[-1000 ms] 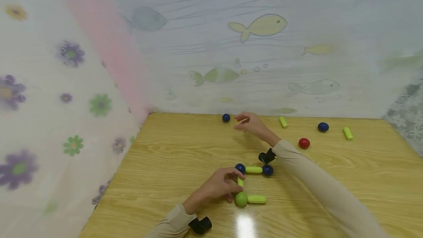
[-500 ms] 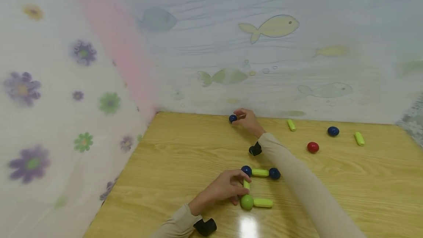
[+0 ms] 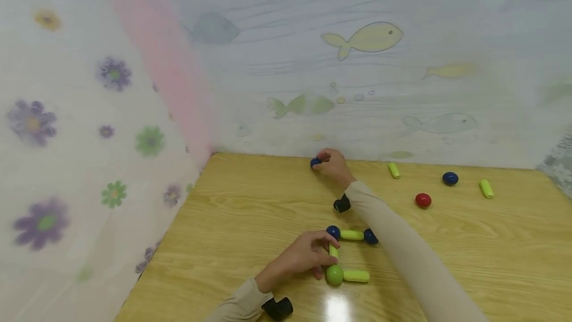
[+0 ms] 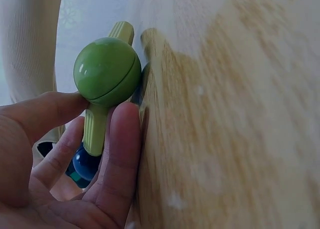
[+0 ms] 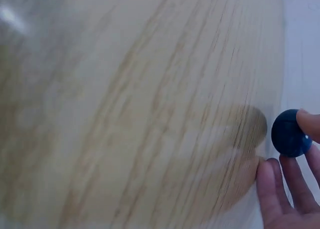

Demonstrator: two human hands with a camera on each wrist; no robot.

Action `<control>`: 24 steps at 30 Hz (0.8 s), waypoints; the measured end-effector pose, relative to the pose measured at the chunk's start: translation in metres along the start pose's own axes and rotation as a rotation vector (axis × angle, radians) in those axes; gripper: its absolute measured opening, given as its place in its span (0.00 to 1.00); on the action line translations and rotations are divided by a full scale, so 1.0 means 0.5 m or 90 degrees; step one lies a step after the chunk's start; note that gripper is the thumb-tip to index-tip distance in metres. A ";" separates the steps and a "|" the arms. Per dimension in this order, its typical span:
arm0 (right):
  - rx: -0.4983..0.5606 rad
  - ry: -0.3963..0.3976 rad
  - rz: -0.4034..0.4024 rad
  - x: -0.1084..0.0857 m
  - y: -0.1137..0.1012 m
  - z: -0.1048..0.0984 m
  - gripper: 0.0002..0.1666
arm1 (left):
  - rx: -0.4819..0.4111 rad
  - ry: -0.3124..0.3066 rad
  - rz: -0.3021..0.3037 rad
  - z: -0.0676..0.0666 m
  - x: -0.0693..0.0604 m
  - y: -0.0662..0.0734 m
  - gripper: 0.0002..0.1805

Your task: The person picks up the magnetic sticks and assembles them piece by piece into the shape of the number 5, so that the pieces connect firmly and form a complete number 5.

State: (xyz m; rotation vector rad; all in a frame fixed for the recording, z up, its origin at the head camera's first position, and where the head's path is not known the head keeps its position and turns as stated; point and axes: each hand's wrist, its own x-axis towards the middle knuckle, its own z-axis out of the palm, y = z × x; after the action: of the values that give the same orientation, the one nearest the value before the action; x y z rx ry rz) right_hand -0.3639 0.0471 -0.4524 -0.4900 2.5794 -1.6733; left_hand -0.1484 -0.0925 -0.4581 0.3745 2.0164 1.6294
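Observation:
At the back edge of the table, my right hand (image 3: 334, 167) pinches a blue ball (image 3: 315, 163); the right wrist view has the thumb and fingers around this ball (image 5: 291, 133). My left hand (image 3: 304, 256) grips the left side of a joined shape, its fingers around a yellow-green rod (image 4: 95, 129) beside the green ball (image 4: 107, 71). From that green ball (image 3: 334, 275) another rod (image 3: 356, 276) points right with a free end. The upper corner is a blue ball (image 3: 332, 233), joined by a rod (image 3: 352, 235) to another blue ball (image 3: 370, 236), partly behind the right sleeve.
On the right of the wooden table (image 3: 250, 198) lie a red ball (image 3: 423, 200), a blue ball (image 3: 450, 178) and two yellow-green rods (image 3: 394, 170) (image 3: 486, 189). Patterned cloth (image 3: 277, 73) hangs behind and at the left. Each wrist carries a black device (image 3: 277, 308).
My right hand has moved left to the blue ball at the back edge and taken hold of it. The left hand keeps its place on the joined shape. The head view has shifted slightly.

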 end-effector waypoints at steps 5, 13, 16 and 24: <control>0.028 0.009 0.004 -0.018 -0.010 -0.020 0.17 | -0.005 0.002 -0.007 0.005 0.002 0.002 0.14; 0.174 -0.037 -0.009 -0.052 -0.030 -0.077 0.17 | 0.010 0.029 -0.009 0.005 0.003 0.002 0.13; 0.186 -0.047 -0.016 -0.077 -0.039 -0.100 0.17 | 0.011 0.028 0.000 0.004 0.002 -0.001 0.13; 0.209 -0.098 -0.003 -0.168 -0.058 -0.156 0.20 | 0.006 0.019 0.016 0.000 0.001 -0.003 0.13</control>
State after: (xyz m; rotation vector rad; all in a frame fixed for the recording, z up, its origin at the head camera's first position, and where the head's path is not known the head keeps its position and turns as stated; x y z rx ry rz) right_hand -0.2920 0.1283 -0.4058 -0.5787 2.1433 -1.9242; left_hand -0.1484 -0.0927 -0.4598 0.3832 2.0497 1.6495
